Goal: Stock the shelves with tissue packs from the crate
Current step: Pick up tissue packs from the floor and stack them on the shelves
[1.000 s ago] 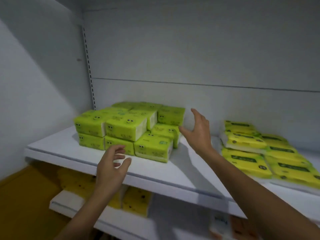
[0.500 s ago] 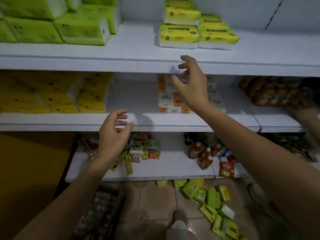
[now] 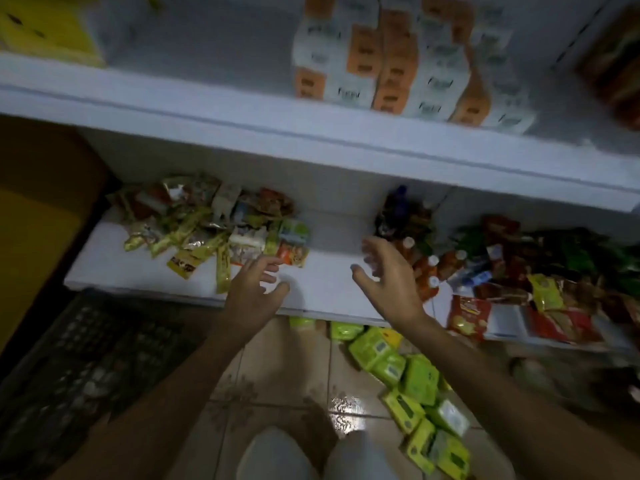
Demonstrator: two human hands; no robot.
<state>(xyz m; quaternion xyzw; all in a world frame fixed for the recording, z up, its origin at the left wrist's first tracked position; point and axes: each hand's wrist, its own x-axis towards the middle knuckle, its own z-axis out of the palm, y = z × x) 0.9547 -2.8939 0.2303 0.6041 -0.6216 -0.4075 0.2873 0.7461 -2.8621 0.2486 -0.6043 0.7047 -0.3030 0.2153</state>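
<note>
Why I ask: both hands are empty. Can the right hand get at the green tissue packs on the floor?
Probably yes: the right hand is open, and the green tissue packs lie uncovered on the floor below it, nothing between.

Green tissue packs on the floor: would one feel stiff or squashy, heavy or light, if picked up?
Probably squashy: the green tissue packs are film-wrapped blocks lying tilted against each other. Likely light for their size, being tissue. On the glossy floor tiles a pushed pack would probably slide, not roll, given its flat sides.
</note>
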